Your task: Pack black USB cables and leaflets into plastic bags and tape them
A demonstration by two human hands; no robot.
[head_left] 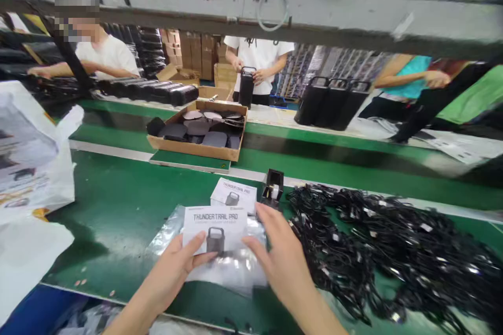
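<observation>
A white printed manual [196, 227] reads "THUNDERTRAIL PRO" and pictures a black speaker-like device. My left hand [178, 267] grips its lower left part, thumb on the front. Beside the manual's right edge, my right hand [281, 248] has thumb and index finger spread; its thumb tip reaches that edge, though I cannot tell if it presses there. Under the manual lies a clear plastic bag [167, 233]. Just behind is a stack of matching manuals [245, 198], close to my right index fingertip. A black tape dispenser [273, 183] stands next to that stack.
Tangled black cables [377, 235] cover the right of the green table [118, 188]. A cardboard tray [192, 149] holds dark rounded pieces. White plastic sacking [35, 178] is at left. Across the line, a co-worker [261, 57] handles a black device; more black devices [330, 104] stand rightward.
</observation>
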